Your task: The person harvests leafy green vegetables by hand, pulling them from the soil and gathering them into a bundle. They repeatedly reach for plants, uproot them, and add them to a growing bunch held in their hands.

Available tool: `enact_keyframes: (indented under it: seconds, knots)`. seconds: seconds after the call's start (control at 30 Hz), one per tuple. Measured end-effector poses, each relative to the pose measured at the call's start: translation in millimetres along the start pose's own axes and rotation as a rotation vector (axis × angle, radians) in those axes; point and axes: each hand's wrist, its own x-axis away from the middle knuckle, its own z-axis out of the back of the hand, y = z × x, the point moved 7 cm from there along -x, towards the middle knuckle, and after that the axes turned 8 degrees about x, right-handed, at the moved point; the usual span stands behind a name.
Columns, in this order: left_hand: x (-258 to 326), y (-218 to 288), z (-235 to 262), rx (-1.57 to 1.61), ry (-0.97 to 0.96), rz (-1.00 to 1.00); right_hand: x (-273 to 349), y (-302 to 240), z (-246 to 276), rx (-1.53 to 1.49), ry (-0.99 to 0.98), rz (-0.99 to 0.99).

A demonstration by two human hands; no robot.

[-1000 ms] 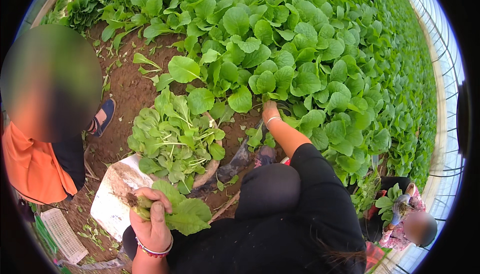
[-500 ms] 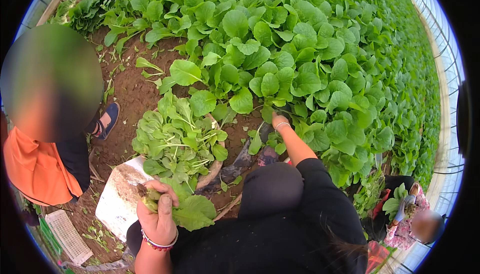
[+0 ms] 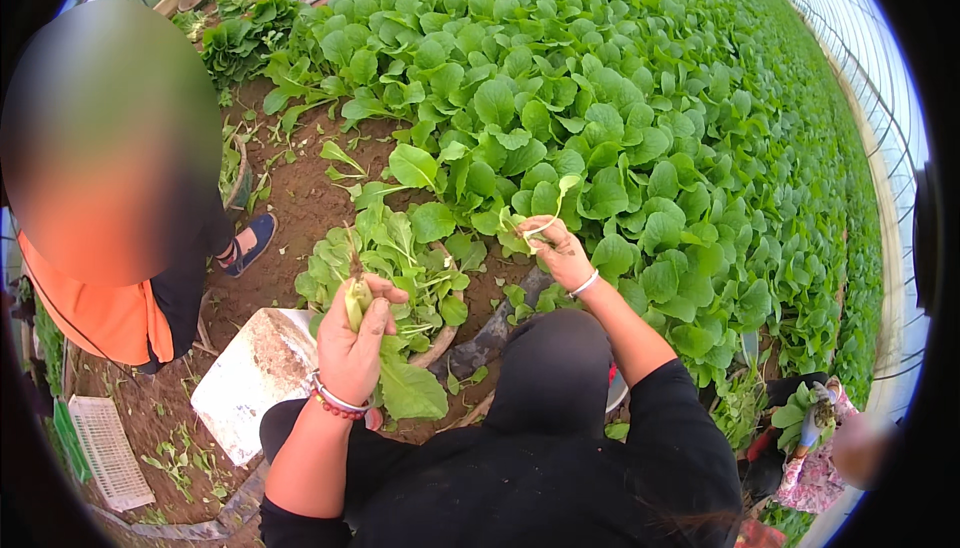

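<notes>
My left hand [image 3: 352, 346] is closed round the pale base of a leafy green plant [image 3: 412, 388]; thin roots stick up past the fingers and the broad leaf hangs down beside the wrist. Over the edge of the crop, my right hand [image 3: 562, 253] pinches a leaf stalk [image 3: 545, 225], pale and curved, with a small yellowish leaf at its tip. Between and beyond the hands lies a heap of picked greens [image 3: 385, 248] in a round basket [image 3: 440, 343], whose rim shows on its right side.
Dense leafy crop [image 3: 650, 128] fills the far side and the right. A soil-stained white box [image 3: 255, 378] stands by my left arm, a white plastic crate [image 3: 112, 453] farther left. One person in orange [image 3: 110, 308] is close on the left; another [image 3: 820, 458] crouches at right.
My right hand has come up out of the crop, toward the left hand, and now has a leaf stalk. My left hand, still with its plant, has moved up and right.
</notes>
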Motion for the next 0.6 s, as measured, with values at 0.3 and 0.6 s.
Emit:
enact_keyframes:
  seconds: [0.3,0.6]
  knots:
    - [-1,2,6,0.053,-0.02,-0.132,-63,-151,-69,-0.386,-0.358,0.046]
    - [5,10,19,-0.484,0.056,-0.289,-51,-194,-101,-0.761,-0.29,0.004]
